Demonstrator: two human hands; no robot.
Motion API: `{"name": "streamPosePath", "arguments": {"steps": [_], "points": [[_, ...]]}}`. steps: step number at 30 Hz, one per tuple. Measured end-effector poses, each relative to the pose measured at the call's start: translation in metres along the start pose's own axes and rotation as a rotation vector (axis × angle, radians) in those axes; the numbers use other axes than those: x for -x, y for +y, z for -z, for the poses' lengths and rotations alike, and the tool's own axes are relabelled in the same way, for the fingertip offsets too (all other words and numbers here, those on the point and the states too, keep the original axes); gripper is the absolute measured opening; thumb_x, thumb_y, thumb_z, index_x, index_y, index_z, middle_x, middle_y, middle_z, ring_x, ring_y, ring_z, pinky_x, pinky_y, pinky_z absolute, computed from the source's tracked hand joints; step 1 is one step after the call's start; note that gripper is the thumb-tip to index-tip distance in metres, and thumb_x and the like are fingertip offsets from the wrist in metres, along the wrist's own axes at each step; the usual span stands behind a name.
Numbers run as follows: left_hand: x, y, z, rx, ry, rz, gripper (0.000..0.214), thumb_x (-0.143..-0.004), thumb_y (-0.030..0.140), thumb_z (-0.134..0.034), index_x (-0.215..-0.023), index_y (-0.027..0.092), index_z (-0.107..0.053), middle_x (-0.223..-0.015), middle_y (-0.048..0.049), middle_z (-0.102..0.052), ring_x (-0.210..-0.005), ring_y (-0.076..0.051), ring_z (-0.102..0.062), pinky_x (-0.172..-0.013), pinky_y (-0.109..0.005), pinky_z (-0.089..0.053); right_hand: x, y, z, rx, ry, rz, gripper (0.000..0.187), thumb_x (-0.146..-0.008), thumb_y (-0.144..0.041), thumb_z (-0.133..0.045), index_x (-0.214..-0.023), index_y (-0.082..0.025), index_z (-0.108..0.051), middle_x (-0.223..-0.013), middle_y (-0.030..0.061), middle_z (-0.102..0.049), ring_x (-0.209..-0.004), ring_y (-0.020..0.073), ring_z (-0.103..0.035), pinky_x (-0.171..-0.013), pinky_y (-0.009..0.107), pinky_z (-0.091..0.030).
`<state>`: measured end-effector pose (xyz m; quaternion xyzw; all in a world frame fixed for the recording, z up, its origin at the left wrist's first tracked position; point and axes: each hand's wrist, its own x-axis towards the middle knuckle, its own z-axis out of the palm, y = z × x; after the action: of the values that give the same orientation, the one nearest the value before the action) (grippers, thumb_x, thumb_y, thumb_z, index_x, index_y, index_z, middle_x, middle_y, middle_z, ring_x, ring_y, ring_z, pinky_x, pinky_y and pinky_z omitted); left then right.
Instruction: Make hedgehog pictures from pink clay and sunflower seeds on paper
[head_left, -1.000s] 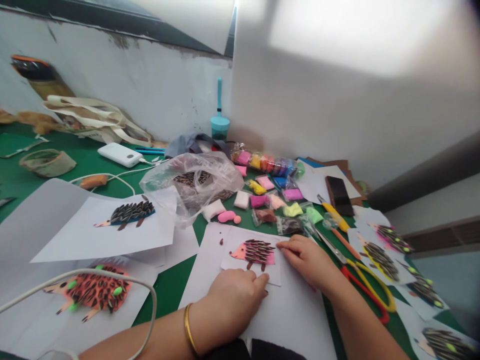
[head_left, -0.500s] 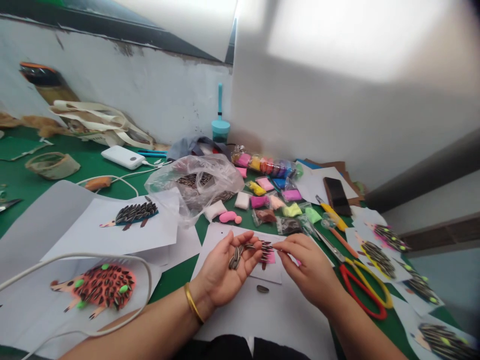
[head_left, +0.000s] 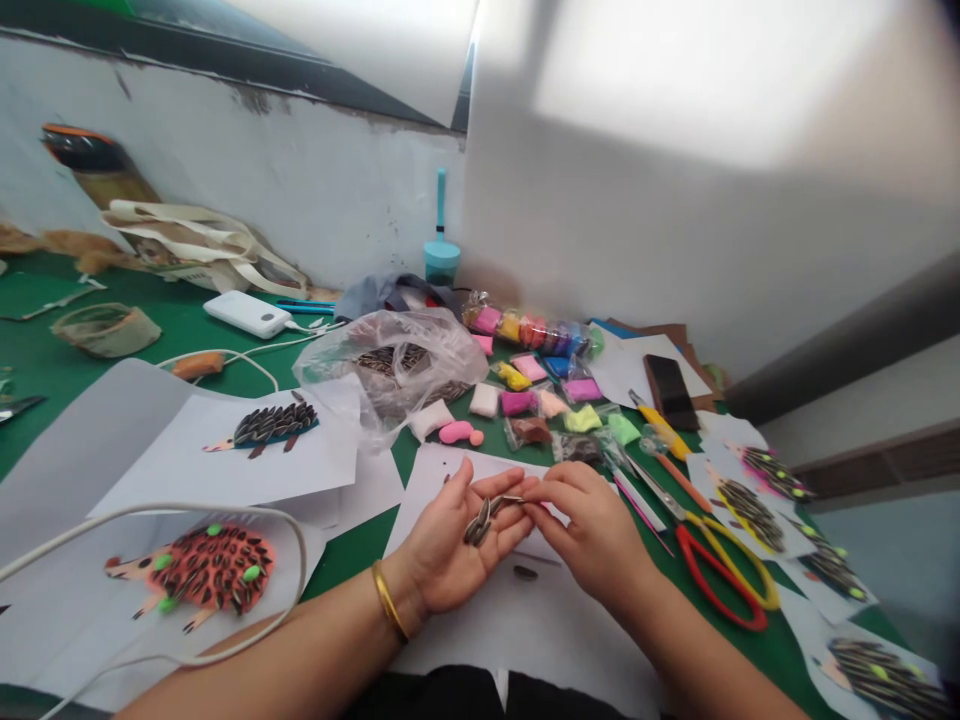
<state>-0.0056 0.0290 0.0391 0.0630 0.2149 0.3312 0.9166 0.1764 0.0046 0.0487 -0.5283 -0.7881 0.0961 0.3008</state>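
My left hand (head_left: 457, 560) is palm up over the white paper (head_left: 547, 640), fingers loosely extended, with several striped sunflower seeds (head_left: 480, 524) resting in it. Thumb and fingertips of my right hand (head_left: 600, 535) pinch one sunflower seed (head_left: 513, 500) above the left fingers. A loose seed (head_left: 526, 572) lies on the paper below. The hands cover most of the small hedgehog picture under them.
Behind lie a plastic bag of seeds (head_left: 420, 370) and packets of coloured clay (head_left: 519, 403). Scissors (head_left: 724, 575), a utility knife (head_left: 660, 425) and a phone (head_left: 671, 390) lie right. Seed hedgehogs (head_left: 214, 568) and a white cable (head_left: 296, 560) are left.
My right hand has moved left from the small hedgehog picture to the fingers of my left hand and now pinches a seed there. The picture is now mostly covered.
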Motion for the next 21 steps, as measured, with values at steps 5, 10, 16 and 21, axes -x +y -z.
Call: {"name": "streamPosePath", "arguments": {"steps": [5,10,16,21], "points": [[0.000,0.003,0.000,-0.003,0.135,-0.152,0.038,-0.099,0.043,-0.043,-0.107,0.010,-0.060,-0.099,-0.0107,-0.063,-0.086,-0.016,-0.066,-0.073,-0.025,-0.055,0.006,0.016,0.010,-0.048,0.066,-0.107,0.013,-0.093,-0.023,-0.053,-0.093,-0.023,-0.066,-0.091,0.0045,-0.068,-0.087,0.0201,-0.060,-0.078,0.033,-0.047],[-0.002,0.002,0.005,-0.287,0.171,-0.252,0.023,-0.095,0.031,-0.050,-0.081,0.014,-0.057,-0.060,0.0066,-0.038,-0.042,-0.003,-0.028,-0.037,-0.014,-0.016,0.019,0.042,0.007,-0.050,0.021,-0.292,0.014,-0.090,-0.027,-0.054,-0.094,-0.024,-0.067,-0.092,0.0034,-0.069,-0.080,0.0195,-0.062,-0.069,0.031,-0.047],[0.006,-0.009,0.003,-1.296,-0.014,-0.222,0.028,-0.093,0.034,-0.050,-0.086,0.017,-0.070,-0.066,0.0010,-0.058,-0.059,-0.010,-0.050,-0.056,-0.020,-0.040,0.033,0.056,-0.006,-0.105,-0.058,-0.389,0.011,-0.085,-0.027,-0.057,-0.077,-0.022,-0.063,-0.076,0.0011,-0.064,-0.071,0.0180,-0.059,-0.065,0.029,-0.044],[0.008,-0.023,0.015,-2.108,-0.115,-0.422,0.024,-0.093,0.029,-0.050,-0.104,0.024,-0.071,-0.086,-0.0047,-0.071,-0.079,-0.022,-0.065,-0.072,-0.032,-0.048,0.032,0.062,-0.006,-0.075,-0.066,-0.358,0.013,-0.086,-0.025,-0.053,-0.076,-0.022,-0.060,-0.075,0.0016,-0.062,-0.072,0.0183,-0.057,-0.065,0.030,-0.043]]}}
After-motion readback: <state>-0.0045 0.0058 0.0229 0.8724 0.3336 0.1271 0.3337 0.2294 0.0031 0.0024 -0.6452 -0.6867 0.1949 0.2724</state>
